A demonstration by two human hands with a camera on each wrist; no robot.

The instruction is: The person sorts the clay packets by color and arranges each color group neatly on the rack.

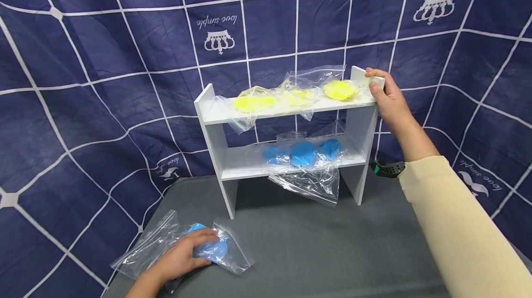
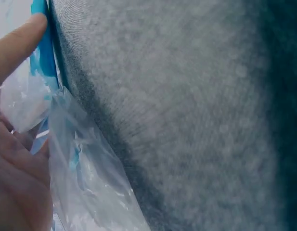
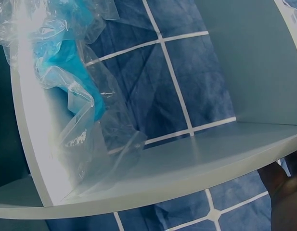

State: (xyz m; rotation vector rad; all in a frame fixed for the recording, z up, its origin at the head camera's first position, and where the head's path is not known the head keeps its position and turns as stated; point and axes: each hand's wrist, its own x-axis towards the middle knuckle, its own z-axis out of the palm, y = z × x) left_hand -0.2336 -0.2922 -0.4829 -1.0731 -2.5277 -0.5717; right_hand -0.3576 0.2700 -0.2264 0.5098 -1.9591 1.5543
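At the lower left in the head view, my left hand (image 1: 183, 252) grips a blue lump (image 1: 218, 248) inside a clear zip bag (image 1: 151, 247), low over the dark table. One finger (image 2: 24, 41) presses the blue through the film in the left wrist view. My right hand (image 1: 390, 104) holds the upper right corner of a white two-tier shelf (image 1: 291, 113), fingers over the side panel. Bagged yellow lumps (image 1: 340, 90) line the upper board. On the lower board lie bagged blue lumps (image 1: 302, 154), one bag hanging over the front edge.
The shelf stands at the back of a dark grey table (image 1: 307, 242). Behind it and at both sides hangs a navy curtain (image 1: 158, 48) with white grid lines. A dark strap (image 1: 388, 169) sits by the right wrist.
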